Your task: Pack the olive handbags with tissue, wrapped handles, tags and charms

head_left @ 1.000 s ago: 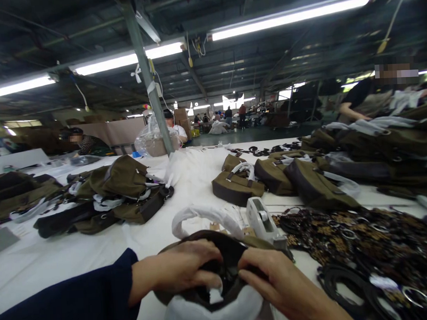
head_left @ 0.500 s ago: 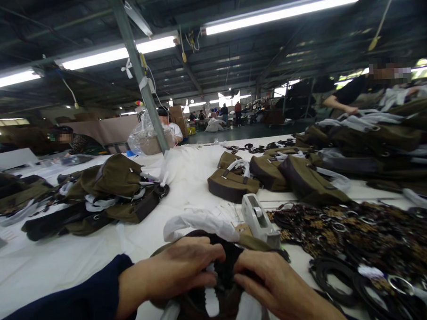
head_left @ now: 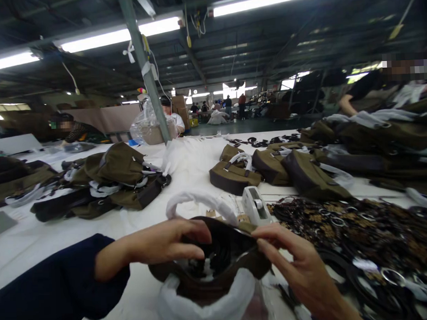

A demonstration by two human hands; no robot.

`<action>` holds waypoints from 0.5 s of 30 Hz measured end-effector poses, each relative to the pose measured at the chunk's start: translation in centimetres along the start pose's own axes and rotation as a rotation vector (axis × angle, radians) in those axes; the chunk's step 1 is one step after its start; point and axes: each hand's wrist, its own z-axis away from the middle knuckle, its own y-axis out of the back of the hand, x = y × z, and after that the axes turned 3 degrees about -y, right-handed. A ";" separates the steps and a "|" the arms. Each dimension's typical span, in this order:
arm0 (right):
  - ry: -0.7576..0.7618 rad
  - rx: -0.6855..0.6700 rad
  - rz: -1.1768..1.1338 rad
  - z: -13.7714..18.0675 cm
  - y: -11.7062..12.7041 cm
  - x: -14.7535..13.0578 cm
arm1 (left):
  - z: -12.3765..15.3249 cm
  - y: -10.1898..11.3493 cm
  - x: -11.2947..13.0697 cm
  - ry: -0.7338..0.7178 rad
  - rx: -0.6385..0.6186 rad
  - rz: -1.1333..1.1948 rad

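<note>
A brown handbag (head_left: 218, 277) stands open on the white table right in front of me, its two handles wrapped in white paper (head_left: 197, 201). My left hand (head_left: 163, 240), in a dark blue sleeve, grips the left side of the bag's mouth. On the right side, my right hand (head_left: 295, 260) pinches the rim with thumb and fingers. Between them the mouth is held wide, and dark straps with some white paper show inside.
A white tape dispenser (head_left: 256, 205) stands just behind the bag. Patterned and black straps with metal rings (head_left: 361, 233) cover the table at right. Olive bags lie piled at left (head_left: 108, 183), centre (head_left: 235, 175) and far right (head_left: 375, 143). Other people work at the far side.
My hands were pressed together over the bag's mouth; they have drawn apart to its two sides and the mouth now gapes open. The view has tipped slightly.
</note>
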 end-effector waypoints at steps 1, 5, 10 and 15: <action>-0.041 0.098 -0.009 0.5 0.2 0.6 | 1.3 0.5 0.3 0.001 0.082 0.053; -0.315 0.473 -0.084 2.5 0.1 3.5 | 6.6 -0.3 -3.2 0.012 0.808 0.192; -0.525 0.275 -0.162 3.8 -3.3 5.4 | 9.0 -7.5 -12.1 0.050 1.102 0.405; -0.554 0.183 0.013 2.2 -5.7 4.7 | 5.9 -10.9 -13.3 0.146 0.925 0.564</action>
